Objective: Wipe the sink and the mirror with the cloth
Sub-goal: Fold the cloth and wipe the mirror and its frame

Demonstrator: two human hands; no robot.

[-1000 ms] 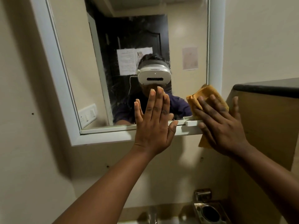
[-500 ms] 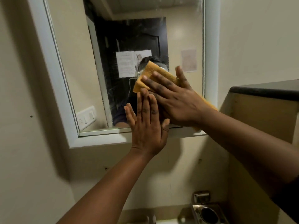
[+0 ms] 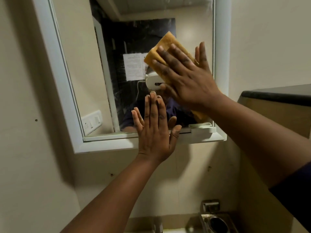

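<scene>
Head view: we see the right hand pressed flat, fingers straight and spread, holding the cloth against the glass of the mirror in its upper right part. The cloth's long axis runs diagonally, from upper left to lower right beneath the palm. The left hand is released, fingers straight, braced flat across the mirror's lower frame, below and left of the cloth. We judge the unwiped glass to lie leftward of the right hand, which is nearer.
</scene>
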